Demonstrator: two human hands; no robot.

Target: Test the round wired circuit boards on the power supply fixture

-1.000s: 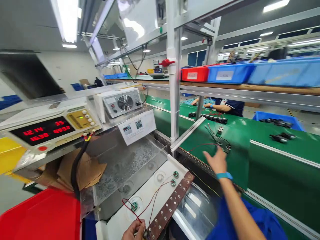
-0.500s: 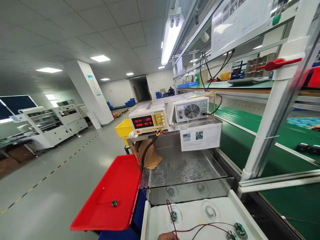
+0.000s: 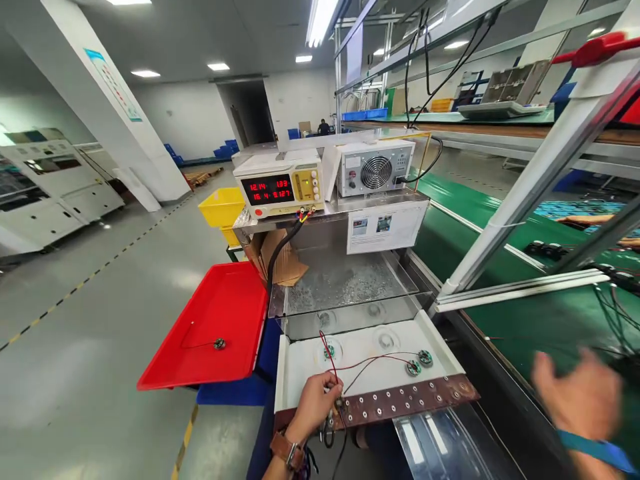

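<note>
At brown strip, left hand.

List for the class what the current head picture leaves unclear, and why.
Head view, hidden: the left hand's exact pinch point on the red wire, behind its own fingers.
Head view, blurred: the right hand's fingertips, by motion.
Head view, too small: the sheet's print.
Head view, cut off by the right edge: the red lever's end.
</note>
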